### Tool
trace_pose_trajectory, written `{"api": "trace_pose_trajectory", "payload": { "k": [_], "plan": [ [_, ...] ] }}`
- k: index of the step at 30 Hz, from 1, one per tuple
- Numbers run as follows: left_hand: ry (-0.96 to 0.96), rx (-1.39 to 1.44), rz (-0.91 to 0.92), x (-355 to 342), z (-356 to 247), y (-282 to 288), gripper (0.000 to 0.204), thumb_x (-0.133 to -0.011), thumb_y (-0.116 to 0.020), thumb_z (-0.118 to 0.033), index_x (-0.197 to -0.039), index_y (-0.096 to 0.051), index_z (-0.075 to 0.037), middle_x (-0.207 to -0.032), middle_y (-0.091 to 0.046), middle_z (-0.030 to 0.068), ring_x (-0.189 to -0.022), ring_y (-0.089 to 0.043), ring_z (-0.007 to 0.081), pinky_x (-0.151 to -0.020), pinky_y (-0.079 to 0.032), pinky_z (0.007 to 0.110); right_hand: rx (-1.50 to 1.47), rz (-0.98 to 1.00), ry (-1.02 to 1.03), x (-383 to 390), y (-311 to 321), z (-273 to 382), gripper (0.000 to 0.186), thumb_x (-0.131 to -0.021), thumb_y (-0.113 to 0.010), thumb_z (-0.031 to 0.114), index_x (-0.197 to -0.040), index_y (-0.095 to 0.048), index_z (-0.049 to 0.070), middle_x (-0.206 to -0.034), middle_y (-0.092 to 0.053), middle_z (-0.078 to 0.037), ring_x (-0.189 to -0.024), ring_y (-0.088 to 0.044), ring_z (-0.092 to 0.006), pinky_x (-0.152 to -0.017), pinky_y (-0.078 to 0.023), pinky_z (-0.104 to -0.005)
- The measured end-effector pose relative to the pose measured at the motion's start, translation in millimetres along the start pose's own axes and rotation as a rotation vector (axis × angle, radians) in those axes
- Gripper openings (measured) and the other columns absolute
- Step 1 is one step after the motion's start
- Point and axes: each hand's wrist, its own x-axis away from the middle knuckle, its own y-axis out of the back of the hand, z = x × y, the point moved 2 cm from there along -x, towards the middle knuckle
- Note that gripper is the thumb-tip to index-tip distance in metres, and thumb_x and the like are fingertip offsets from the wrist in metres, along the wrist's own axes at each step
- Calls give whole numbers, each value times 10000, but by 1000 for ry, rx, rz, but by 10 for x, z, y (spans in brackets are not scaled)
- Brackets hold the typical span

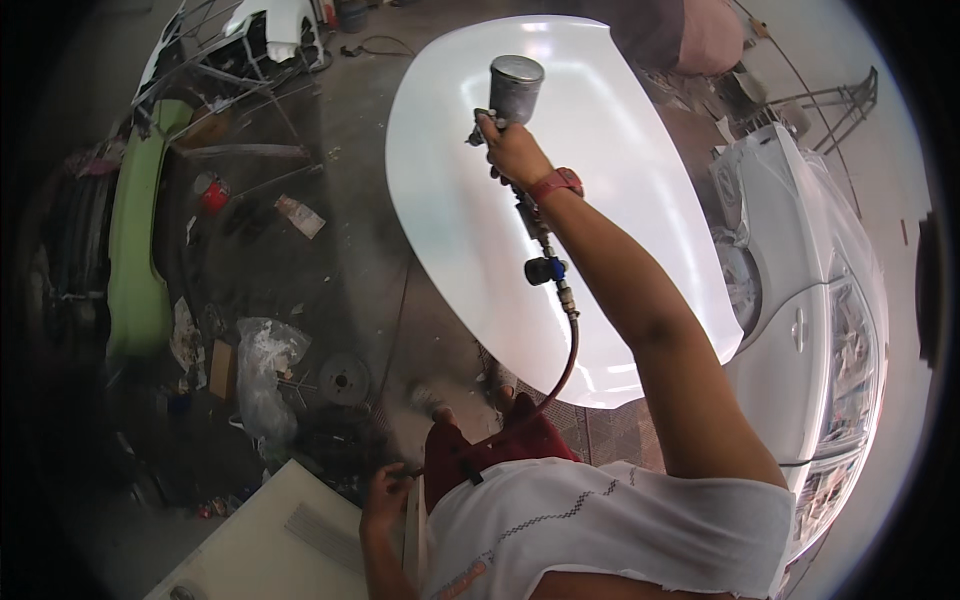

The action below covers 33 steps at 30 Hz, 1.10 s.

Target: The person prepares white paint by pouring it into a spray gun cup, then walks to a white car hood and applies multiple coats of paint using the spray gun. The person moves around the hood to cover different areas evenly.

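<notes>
My right hand point(518, 154) is wrapped round the grip of a spray gun point(516, 95), whose grey metal cup stands on top. The gun is held out over a large glossy white car hood point(625, 190). Below the grip hangs a dark round gauge point(540, 271) with a blue fitting. From there a dark red air hose point(572, 358) curves down and across my waist toward my left side. Low beside my hip, my left hand point(386, 498) has its fingers curled round the hose; the grip is partly hidden.
A white car body point(800, 300) stands close on the right. On the left are a light green bumper point(140, 240), a red can point(212, 194), crumpled plastic sheeting point(268, 375) and a disc point(344, 380) on the floor. A pale flat panel point(285, 535) lies near my left arm.
</notes>
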Motion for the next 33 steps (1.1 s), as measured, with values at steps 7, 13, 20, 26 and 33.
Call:
{"api": "trace_pose_trajectory", "payload": {
  "k": [7, 13, 20, 26, 33],
  "plan": [
    [3, 136, -56, -8, 590, 426, 593, -959, -834, -314, -1456, -611, -79, -962, -715, 57, -865, -621, 125, -785, -509, 302, 19, 137, 46, 177, -1010, 399, 622, -1105, -510, 558, -1038, -727, -21, -699, -626, -61, -569, -675, -188, -506, -531, -353],
    [-49, 166, -9, -77, 560, 346, 617, -945, -846, -324, -1451, -614, -60, -923, -716, 60, -826, -621, 133, -768, -508, 299, -157, 220, -21, 362, -860, 166, 654, -1093, -518, 597, -1032, -740, -15, -740, -677, -105, -569, -704, -216, -516, -557, -362],
    [-126, -149, 97, -210, -152, -280, 634, -941, -842, -378, -1456, -632, -74, -1078, -783, 158, -1033, -736, 244, -907, -563, 385, -44, -17, -64, 425, 708, -640, 622, -1105, -539, 591, -1023, -655, -15, -686, -608, -46, -535, -636, -158, -460, -501, -318],
    [-183, -342, 225, -289, -954, -1350, 628, -935, -830, -477, -1439, -654, -147, -1172, -778, 209, -1129, -757, 335, -985, -574, 435, -30, -205, -132, 451, 2348, -1464, 558, -1110, -541, 579, -1006, -626, 37, -678, -595, -19, -503, -603, -124, -425, -450, -298],
    [-300, -503, 255, -80, -1792, -2303, 583, -937, -818, -500, -1382, -692, -145, -1107, -775, 213, -1064, -765, 364, -960, -580, 439, -6, -392, -169, 301, 3826, -2466, 502, -1121, -542, 544, -968, -601, 70, -654, -586, -13, -471, -581, -129, -402, -420, -303]
  ]
}}
